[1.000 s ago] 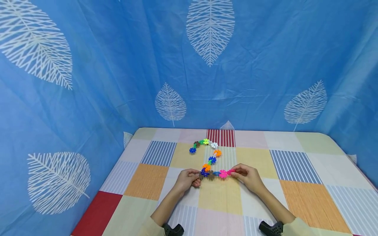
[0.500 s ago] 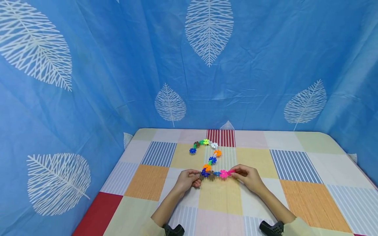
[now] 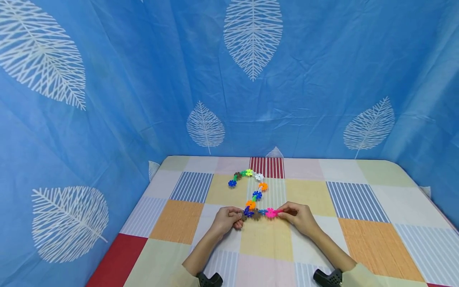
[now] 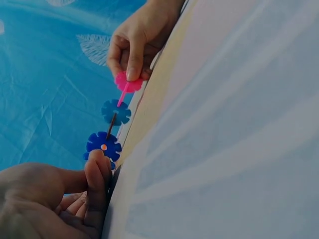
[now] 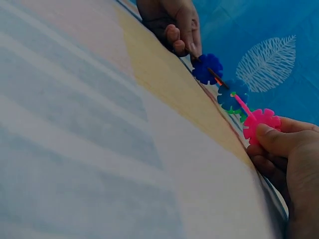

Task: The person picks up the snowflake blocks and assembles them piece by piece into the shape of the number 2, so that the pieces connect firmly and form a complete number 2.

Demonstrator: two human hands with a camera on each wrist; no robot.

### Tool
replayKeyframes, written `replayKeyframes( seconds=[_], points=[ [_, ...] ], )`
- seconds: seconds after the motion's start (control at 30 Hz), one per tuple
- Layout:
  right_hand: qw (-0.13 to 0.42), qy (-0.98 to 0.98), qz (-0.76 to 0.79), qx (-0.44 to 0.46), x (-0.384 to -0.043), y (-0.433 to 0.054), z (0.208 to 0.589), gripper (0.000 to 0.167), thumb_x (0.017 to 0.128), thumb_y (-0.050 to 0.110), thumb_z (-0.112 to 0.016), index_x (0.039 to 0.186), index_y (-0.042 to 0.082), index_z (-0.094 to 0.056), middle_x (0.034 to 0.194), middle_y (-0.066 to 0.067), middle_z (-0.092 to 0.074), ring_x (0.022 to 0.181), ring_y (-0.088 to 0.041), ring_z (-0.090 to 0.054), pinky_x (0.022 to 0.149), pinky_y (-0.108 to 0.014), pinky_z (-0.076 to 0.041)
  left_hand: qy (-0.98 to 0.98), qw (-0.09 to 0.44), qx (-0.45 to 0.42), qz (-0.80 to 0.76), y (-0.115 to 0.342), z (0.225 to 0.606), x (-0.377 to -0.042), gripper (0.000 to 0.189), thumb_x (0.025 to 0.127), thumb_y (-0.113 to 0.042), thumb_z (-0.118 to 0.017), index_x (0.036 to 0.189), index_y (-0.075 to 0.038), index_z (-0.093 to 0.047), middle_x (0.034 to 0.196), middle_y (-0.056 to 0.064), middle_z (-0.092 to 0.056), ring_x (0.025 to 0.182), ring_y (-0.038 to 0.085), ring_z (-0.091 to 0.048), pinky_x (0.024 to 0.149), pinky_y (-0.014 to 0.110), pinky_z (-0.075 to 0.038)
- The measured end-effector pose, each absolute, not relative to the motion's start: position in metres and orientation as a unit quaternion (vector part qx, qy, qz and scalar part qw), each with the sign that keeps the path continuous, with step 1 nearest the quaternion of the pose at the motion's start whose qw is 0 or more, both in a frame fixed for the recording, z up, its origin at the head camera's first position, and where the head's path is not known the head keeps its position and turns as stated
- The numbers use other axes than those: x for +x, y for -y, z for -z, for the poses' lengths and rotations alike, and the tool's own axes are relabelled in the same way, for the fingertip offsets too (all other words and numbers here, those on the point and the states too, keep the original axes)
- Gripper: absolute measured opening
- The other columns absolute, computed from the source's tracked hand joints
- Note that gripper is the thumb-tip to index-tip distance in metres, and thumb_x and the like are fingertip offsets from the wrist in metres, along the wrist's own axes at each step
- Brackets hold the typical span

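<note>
A chain of notched plastic snowflake discs (image 3: 257, 195), linked edge to edge, lies on the table in the shape of a figure 2. Its top curves from a blue disc (image 3: 232, 183) past green, brown, yellow and white ones, then down through orange and blue. Along the bottom row, my left hand (image 3: 226, 219) pinches the brown disc at the left end. My right hand (image 3: 299, 217) pinches the pink disc (image 5: 260, 124) at the right end between thumb and fingers. Between the hands run a dark blue disc (image 4: 103, 146), a brown one edge-on and a lighter blue disc (image 4: 116, 112).
The table is covered by a patchwork cloth (image 3: 265, 239) of coloured and striped squares. Blue curtains (image 3: 308, 79) with white leaf prints hang behind it and on both sides. Black wrist devices (image 3: 328, 278) sit at both sleeves.
Both hands keep their hold on the ends of the bottom row. The view shifts very slightly; the chain keeps its shape.
</note>
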State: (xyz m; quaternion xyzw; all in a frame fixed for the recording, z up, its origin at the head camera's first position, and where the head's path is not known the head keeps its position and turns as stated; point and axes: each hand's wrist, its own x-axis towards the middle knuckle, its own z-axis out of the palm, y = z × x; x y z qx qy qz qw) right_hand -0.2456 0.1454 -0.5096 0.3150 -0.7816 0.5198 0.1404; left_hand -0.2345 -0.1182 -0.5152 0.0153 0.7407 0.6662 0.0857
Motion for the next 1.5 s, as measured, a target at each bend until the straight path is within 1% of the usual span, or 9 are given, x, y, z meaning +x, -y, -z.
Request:
replayKeyframes(
  seconds=[0.13,0.27,0.53,0.73,0.87,1.07,1.27,1.37,1.5],
  points=[
    [0.141,0.781,-0.515,0.323,-0.246,-0.145,0.51,0.012,0.076,-0.009,-0.068,0.084,-0.001,-0.069,0.078,-0.013,-0.067,0.065,-0.022,-0.061,0.056,-0.02,-0.05,-0.75,0.079,0.021,-0.657,0.119,0.516,-0.234,0.018,0.089,0.002,-0.055,0.103,0.013,-0.059,0.066,0.014,-0.064,0.046,0.007,-0.054,0.045,0.019,-0.048],
    [0.148,0.788,-0.504,0.321,-0.249,-0.147,0.515,0.012,0.076,-0.009,-0.069,0.085,0.0,-0.069,0.078,-0.012,-0.067,0.064,-0.02,-0.059,0.055,-0.019,-0.048,-0.748,0.073,0.019,-0.66,0.118,0.516,-0.233,0.019,0.089,0.001,-0.056,0.104,0.012,-0.06,0.063,0.01,-0.063,0.045,0.007,-0.054,0.045,0.017,-0.048],
    [0.196,0.812,-0.471,0.284,-0.264,-0.155,0.54,0.016,0.074,0.003,-0.075,0.084,0.015,-0.071,0.076,0.005,-0.064,0.063,-0.007,-0.053,0.053,-0.015,-0.044,-0.77,0.037,0.013,-0.637,0.107,0.514,-0.24,0.017,0.088,0.002,-0.058,0.102,0.009,-0.064,0.06,0.008,-0.063,0.043,0.007,-0.053,0.045,0.02,-0.05],
    [0.223,0.824,-0.455,0.253,-0.265,-0.172,0.542,0.016,0.075,0.006,-0.075,0.085,0.016,-0.07,0.077,0.008,-0.064,0.064,-0.004,-0.056,0.054,-0.015,-0.046,-0.788,0.03,0.027,-0.615,0.088,0.514,-0.256,0.015,0.088,0.0,-0.059,0.099,0.005,-0.067,0.058,0.007,-0.063,0.041,0.007,-0.053,0.043,0.022,-0.05],
    [0.228,0.833,-0.448,0.232,-0.264,-0.186,0.542,0.017,0.075,0.005,-0.075,0.086,0.015,-0.069,0.077,0.007,-0.065,0.065,-0.004,-0.058,0.056,-0.015,-0.048,-0.79,0.035,0.046,-0.611,0.073,0.514,-0.264,0.015,0.088,0.0,-0.059,0.099,0.004,-0.067,0.058,0.007,-0.062,0.041,0.007,-0.053,0.043,0.022,-0.051],
    [0.234,0.841,-0.437,0.215,-0.257,-0.207,0.544,0.019,0.072,0.001,-0.076,0.084,0.014,-0.068,0.075,0.007,-0.065,0.065,-0.003,-0.058,0.056,-0.013,-0.048,-0.777,0.06,0.087,-0.62,0.056,0.515,-0.263,0.018,0.088,0.001,-0.058,0.103,0.006,-0.066,0.06,0.013,-0.063,0.042,0.008,-0.053,0.044,0.024,-0.051],
    [0.228,0.842,-0.431,0.23,-0.242,-0.219,0.546,0.023,0.07,0.0,-0.077,0.081,0.018,-0.068,0.075,0.011,-0.06,0.067,-0.003,-0.055,0.059,-0.013,-0.046,-0.785,0.084,0.125,-0.601,0.053,0.516,-0.255,0.019,0.088,-0.003,-0.06,0.104,0.004,-0.067,0.06,0.009,-0.062,0.044,0.009,-0.053,0.043,0.023,-0.05],
    [0.234,0.843,-0.427,0.23,-0.238,-0.22,0.546,0.024,0.068,0.001,-0.078,0.08,0.019,-0.067,0.075,0.013,-0.059,0.067,-0.003,-0.055,0.06,-0.012,-0.046,-0.816,0.064,0.17,-0.549,0.059,0.515,-0.254,0.025,0.087,-0.013,-0.064,0.108,0.002,-0.066,0.06,0.003,-0.062,0.046,0.007,-0.053,0.043,0.021,-0.048],
    [0.254,0.843,-0.421,0.22,-0.238,-0.218,0.546,0.025,0.067,0.0,-0.079,0.078,0.018,-0.066,0.073,0.012,-0.057,0.066,-0.003,-0.054,0.058,-0.012,-0.045,-0.854,0.0,0.237,-0.462,0.067,0.519,-0.258,0.038,0.08,-0.021,-0.072,0.111,0.0,-0.065,0.062,-0.006,-0.06,0.05,0.001,-0.049,0.045,0.018,-0.044]
  ],
)
